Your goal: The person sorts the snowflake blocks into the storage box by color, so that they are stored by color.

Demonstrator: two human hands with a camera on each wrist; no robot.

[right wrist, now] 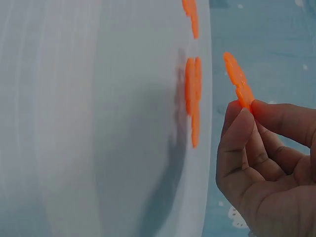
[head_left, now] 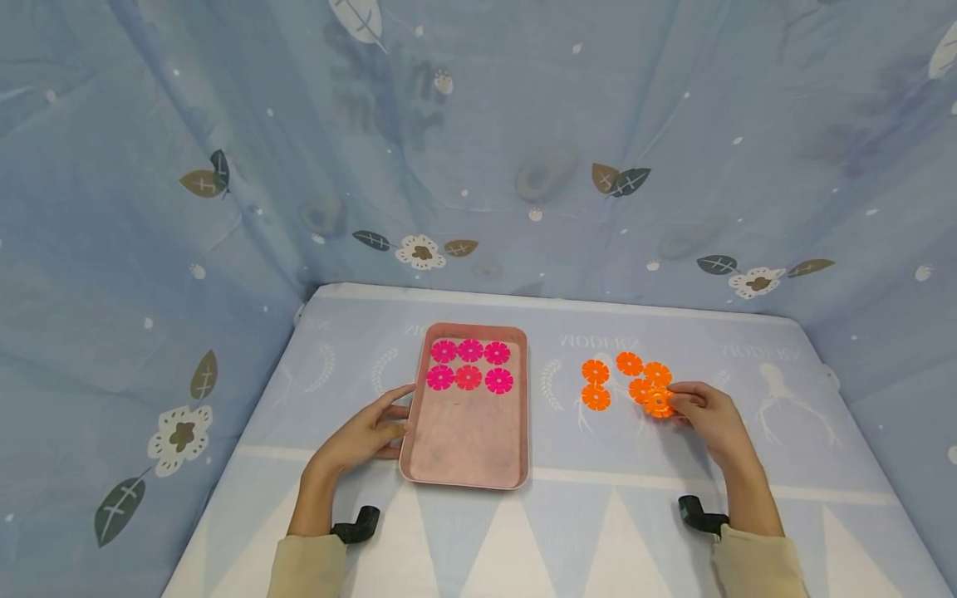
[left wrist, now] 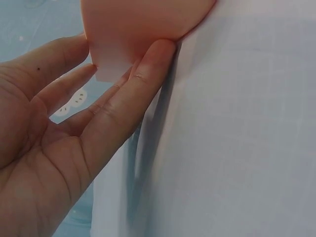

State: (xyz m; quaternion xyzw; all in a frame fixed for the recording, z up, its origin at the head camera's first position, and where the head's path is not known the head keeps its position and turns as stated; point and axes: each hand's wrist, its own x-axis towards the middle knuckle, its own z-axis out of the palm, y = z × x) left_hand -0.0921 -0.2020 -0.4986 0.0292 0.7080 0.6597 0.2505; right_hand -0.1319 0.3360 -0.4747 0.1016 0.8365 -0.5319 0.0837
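Note:
A pink rectangular tray [head_left: 467, 448] lies on the cloth, with several pink notched flower-shaped discs [head_left: 470, 350] laid in two rows at its far end. My left hand [head_left: 366, 428] is at the tray's left side, its spread fingertips against the edge. The left wrist view shows the tray corner [left wrist: 133, 29] at those fingertips. Over on the right, my right hand [head_left: 710, 415] pinches an orange notched disc [right wrist: 238, 81] between thumb and fingers, raised off the cloth. Beside it lie more orange discs [head_left: 630, 364], some of them overlapping.
A pale patterned cloth [head_left: 598, 531] covers the table. Blue curtains [head_left: 478, 149] with leaf and flower prints stand behind and at both sides. Each wrist carries a black mount [head_left: 701, 515].

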